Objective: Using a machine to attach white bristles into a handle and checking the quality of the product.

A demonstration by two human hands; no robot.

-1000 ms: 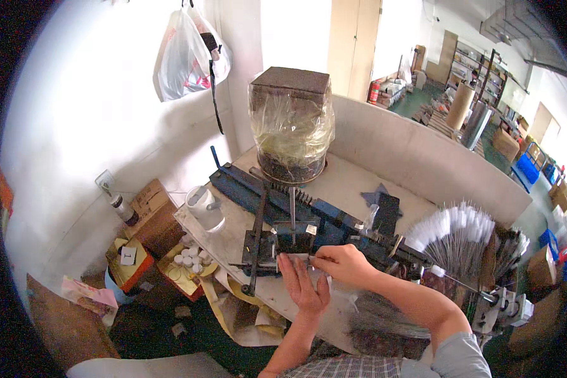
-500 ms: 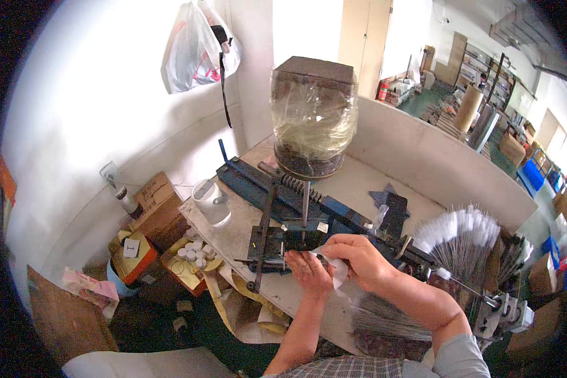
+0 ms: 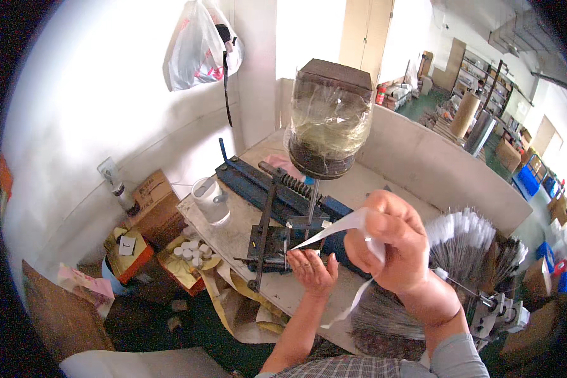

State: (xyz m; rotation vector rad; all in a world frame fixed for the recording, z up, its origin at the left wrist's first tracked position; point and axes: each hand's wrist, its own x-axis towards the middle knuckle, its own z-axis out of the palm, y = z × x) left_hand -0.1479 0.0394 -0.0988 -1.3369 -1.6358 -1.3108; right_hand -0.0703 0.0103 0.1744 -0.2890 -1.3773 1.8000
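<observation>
"Over the worktop [image 3: 282,291], what is that pale thing stretched between the hands?"

"A white strip [image 3: 346,223], thin and limp. Whether it is paper or plastic, I can't tell."

"Does it look the same all along?"

"No. It comes to a sharp point at the left, widens toward the right, then bends into a loose loop below the fingers. From there a narrow tail hangs down in a wavy curve toward the near edge."

"Any marks on it?"

"It looks plain white, brightest along the taut stretch; finer detail is too small to read."

"And the right hand [image 3: 394,242]?"

"Raised, fingers curled in, its grip pinching the strip between thumb and fingers."

"The left hand [image 3: 313,269]?"

"Lower down, beside the dark metal fixture [image 3: 272,242]. Its fingers lie close together and the thumb stands apart. The strip's pointed end reaches the fingertips, but I can't tell whether that grip pins it."

"What stands above the fixture?"

"A slim metal rod [image 3: 314,200], coming down from a dark machine head [image 3: 331,120] wrapped in clear, yellowish plastic. A white cup [image 3: 209,200] sits off to the left."
</observation>
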